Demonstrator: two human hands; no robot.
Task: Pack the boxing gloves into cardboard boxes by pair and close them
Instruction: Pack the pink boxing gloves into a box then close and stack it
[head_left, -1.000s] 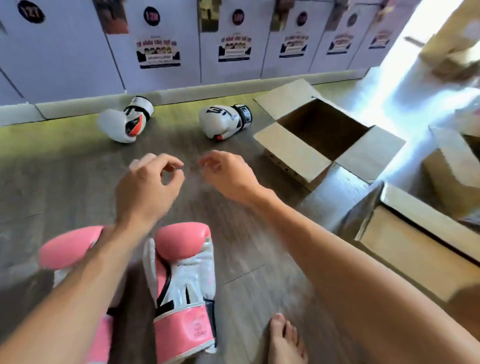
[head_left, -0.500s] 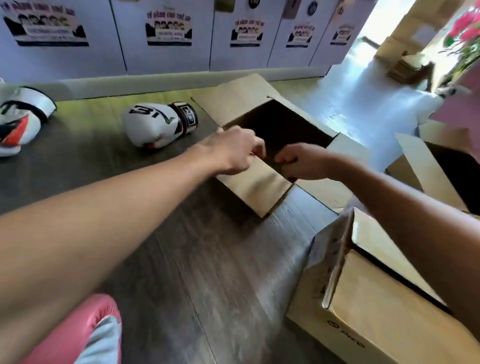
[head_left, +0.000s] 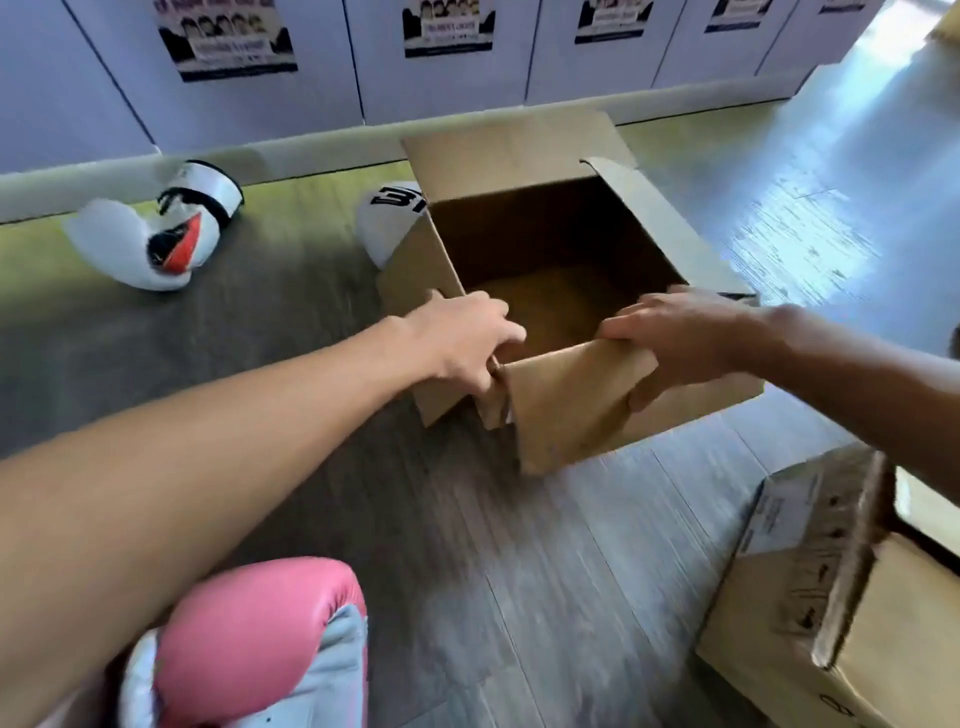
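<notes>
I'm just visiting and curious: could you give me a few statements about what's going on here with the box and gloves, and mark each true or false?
1. Both hands grip the open cardboard box: left hand, right hand. True.
2. A glove already lies inside that box. False: the visible interior is bare.
3. A pink glove lies near the person. True.
4. The white glove is in the left hand. False: it lies on the floor, apart.

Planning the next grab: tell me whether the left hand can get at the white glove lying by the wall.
Probably yes: the left hand grips the open box, but only bare floor separates it from the white glove.
</notes>
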